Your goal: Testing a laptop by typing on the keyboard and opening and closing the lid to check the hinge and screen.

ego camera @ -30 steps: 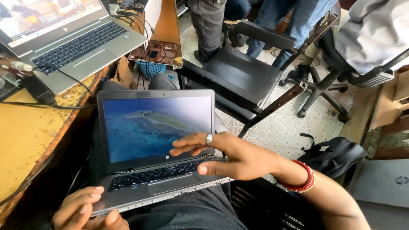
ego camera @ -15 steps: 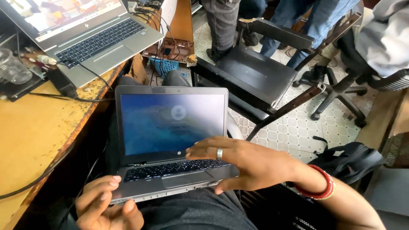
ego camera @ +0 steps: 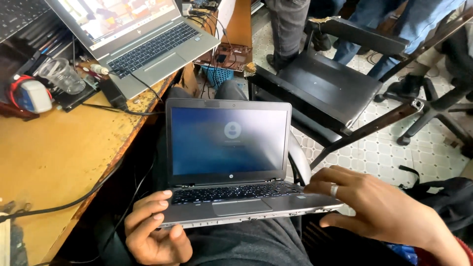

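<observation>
An open silver laptop [ego camera: 227,148] rests on my lap, its screen blue with a round user icon in the middle. My left hand [ego camera: 153,229] cups the front left corner of the base, fingers curled over the edge beside the keyboard. My right hand [ego camera: 377,207], with a silver ring on one finger, lies at the right edge of the base, fingertips touching the keyboard's right end. A red bangle sits at that wrist.
A wooden desk [ego camera: 54,157] on my left carries a second open laptop [ego camera: 143,42], a clear beaker [ego camera: 61,75], cables and a bare circuit board [ego camera: 226,55]. A black chair [ego camera: 330,83] stands ahead; people's legs [ego camera: 290,24] behind it. A black bag [ego camera: 443,202] lies right.
My right hand slid off the keyboard's middle to the laptop's right edge. The screen went from a landscape picture to a blue sign-in view. My left hand moved up onto the front left corner.
</observation>
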